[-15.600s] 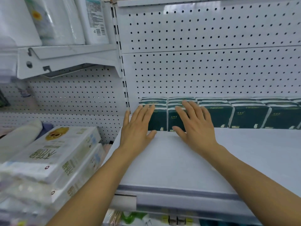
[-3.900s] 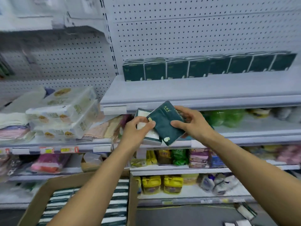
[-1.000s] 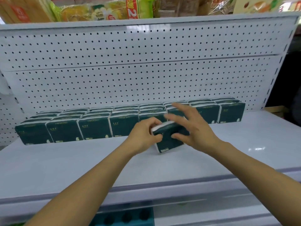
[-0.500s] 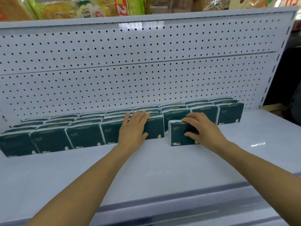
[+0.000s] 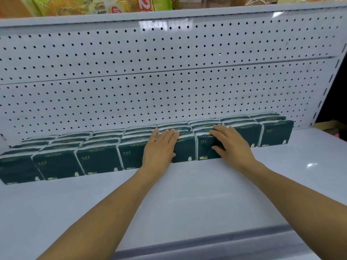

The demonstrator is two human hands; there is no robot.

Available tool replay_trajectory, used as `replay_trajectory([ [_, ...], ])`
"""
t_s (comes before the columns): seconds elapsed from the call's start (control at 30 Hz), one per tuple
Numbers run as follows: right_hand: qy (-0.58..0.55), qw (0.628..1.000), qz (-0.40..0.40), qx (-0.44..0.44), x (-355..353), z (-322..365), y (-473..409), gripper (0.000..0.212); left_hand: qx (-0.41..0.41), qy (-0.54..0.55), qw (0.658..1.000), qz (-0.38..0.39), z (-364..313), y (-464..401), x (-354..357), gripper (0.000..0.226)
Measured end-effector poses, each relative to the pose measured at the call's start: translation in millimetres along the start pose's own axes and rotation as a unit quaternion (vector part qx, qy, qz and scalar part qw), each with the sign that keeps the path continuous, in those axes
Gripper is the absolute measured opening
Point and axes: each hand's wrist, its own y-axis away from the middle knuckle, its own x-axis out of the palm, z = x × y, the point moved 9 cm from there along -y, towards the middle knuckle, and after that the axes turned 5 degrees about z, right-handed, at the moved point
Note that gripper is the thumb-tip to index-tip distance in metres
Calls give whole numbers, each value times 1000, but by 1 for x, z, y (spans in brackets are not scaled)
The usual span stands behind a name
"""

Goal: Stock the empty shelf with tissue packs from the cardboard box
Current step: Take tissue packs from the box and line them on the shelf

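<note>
Progress: rows of tissue packs (image 5: 99, 160) lined the back of the shelf (image 5: 187, 199) against the pegboard (image 5: 169, 94) — the front stood bare, so more stocking seemed left; no box in view.
Orientation: packs stood upright, faces forward, the row running left to right.
Left hand (image 5: 159, 147): fingers straight, flat against the packs.
Right hand (image 5: 232, 145): fingers spread — pressing the newest pack (image 5: 204, 149) into line.
</note>
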Motion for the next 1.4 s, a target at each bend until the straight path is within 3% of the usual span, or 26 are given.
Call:
replay_trajectory([
  [0.33,28,996,50,62,-12,20,6,61,-30,37,999,-7,0,17,-23,82],
  [0.57,-62,997,-48,14,-72,87,43,57,-34,119,978,-168,-6,104,-71,74],
  [0.67,-70,996,-54,-8,-86,118,65,55,-62,119,972,-193,0,152,-79,72],
  [0.9,-103,992,-8,-66,-84,215,121,54,-107,102,977,-151,27,271,-73,71],
  [1.1,-149,978,27,-144,-69,341,147,53,-156,99,973,-138,87,381,-74,68],
  [1.4,-191,964,101,-154,-27,548,194,47,-220,59,973,13,223,573,-30,73],
])
